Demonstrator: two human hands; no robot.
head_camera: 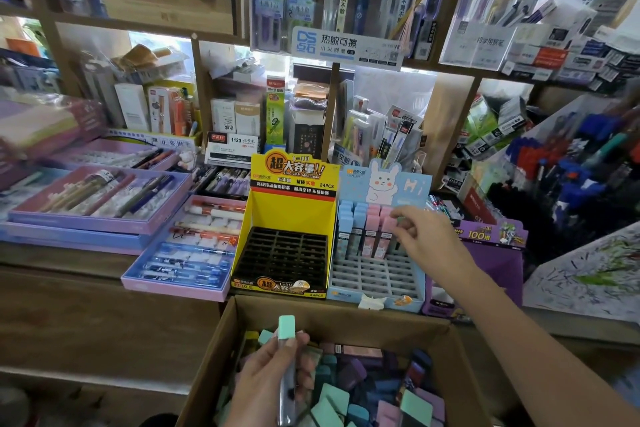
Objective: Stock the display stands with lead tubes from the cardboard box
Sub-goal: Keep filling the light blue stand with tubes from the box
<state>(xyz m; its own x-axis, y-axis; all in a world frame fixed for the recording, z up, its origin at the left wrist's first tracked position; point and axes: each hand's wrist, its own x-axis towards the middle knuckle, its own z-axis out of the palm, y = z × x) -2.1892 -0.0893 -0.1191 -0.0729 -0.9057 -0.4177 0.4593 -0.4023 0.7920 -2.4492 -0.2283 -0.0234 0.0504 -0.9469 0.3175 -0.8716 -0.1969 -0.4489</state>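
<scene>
A cardboard box [221, 350] at the bottom holds several loose lead tubes [349, 388] in mint, pink, purple and blue. My left hand [266, 381] is over the box, shut on a mint-capped lead tube [287, 329] held upright. A yellow display stand [291, 204] with a black grid has all slots bare. To its right, a light blue bunny display stand [377, 274] has blue and pink tubes [363, 229] in its back rows. My right hand [419, 236] reaches over that stand, fingertips pinching a mint tube [401, 221] at the right end of the back rows.
Purple and blue pen trays [104, 204] fill the counter to the left. A purple display box [495, 253] stands right of the blue stand. Wooden shelves [332, 107] behind are packed with stationery. A scribbled test sheet [588, 274] lies at the far right.
</scene>
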